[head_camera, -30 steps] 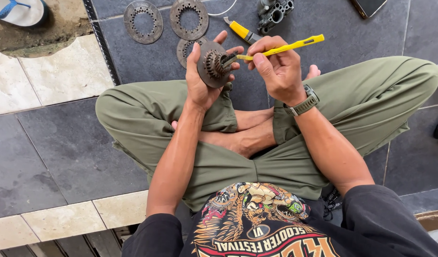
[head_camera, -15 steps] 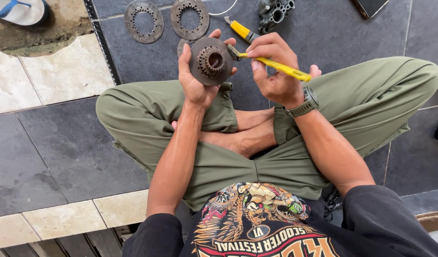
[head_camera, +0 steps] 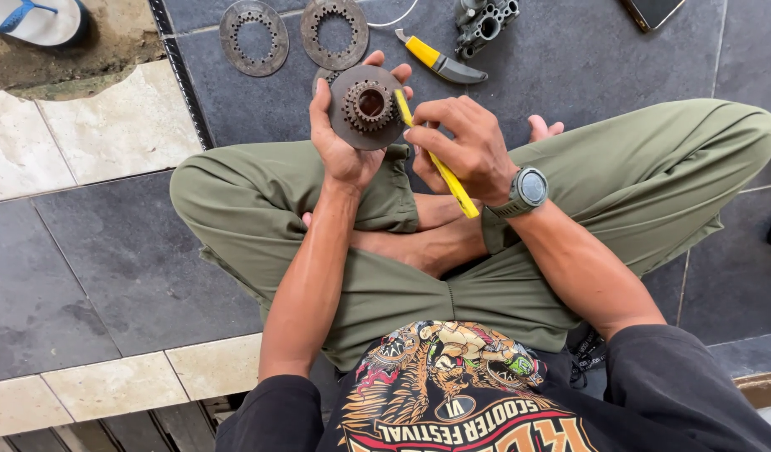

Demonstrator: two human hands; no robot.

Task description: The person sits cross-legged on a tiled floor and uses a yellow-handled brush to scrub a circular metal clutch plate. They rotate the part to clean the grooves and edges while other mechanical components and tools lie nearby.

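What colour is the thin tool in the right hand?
Yellow. The thin tool, held in the right hand, shows best in the head view.

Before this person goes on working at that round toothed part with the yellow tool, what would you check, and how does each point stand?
1. Left hand grips the round toothed metal part firmly: ok, fingers wrap its rim.
2. Right hand holds the yellow tool: ok.
3. Tool tip meets the part: cannot tell, the tip sits at the rim's edge.
4. Toothed hub faces the camera: ok.
5. Two loose toothed ring plates lie apart on the dark floor tile: ok.
6. Yellow-handled knife lies out of the hands' way: ok.
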